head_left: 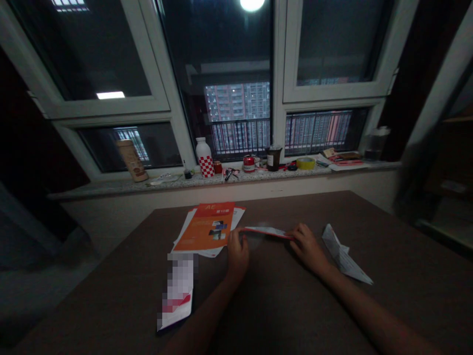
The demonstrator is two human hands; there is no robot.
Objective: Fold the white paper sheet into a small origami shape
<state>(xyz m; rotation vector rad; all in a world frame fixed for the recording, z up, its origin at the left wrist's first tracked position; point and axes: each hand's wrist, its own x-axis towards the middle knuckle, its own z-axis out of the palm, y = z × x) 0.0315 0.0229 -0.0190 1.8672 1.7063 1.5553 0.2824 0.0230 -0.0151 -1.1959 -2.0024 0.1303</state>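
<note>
A folded sheet of printed paper point(269, 231) with a red edge stretches between my two hands over the brown table point(281, 305). My left hand point(238, 252) grips its left end, with thumb and fingers closed. At the other end my right hand point(307, 246) pinches the paper between bent fingers. To the right of my right forearm lies a folded paper shape point(343, 256) with pointed ends and print on it. Just left of my left hand is an orange booklet point(203, 229), lying on some white sheets point(214, 253).
Nearer me on the left lies a flat rectangular item point(179, 291), partly pixelated. Beyond the table, the windowsill point(166, 186) holds a checkered bottle point(205, 158), a red can point(249, 164), a dark cup point(273, 159), yellow tape point(305, 163) and a tan tumbler point(132, 160).
</note>
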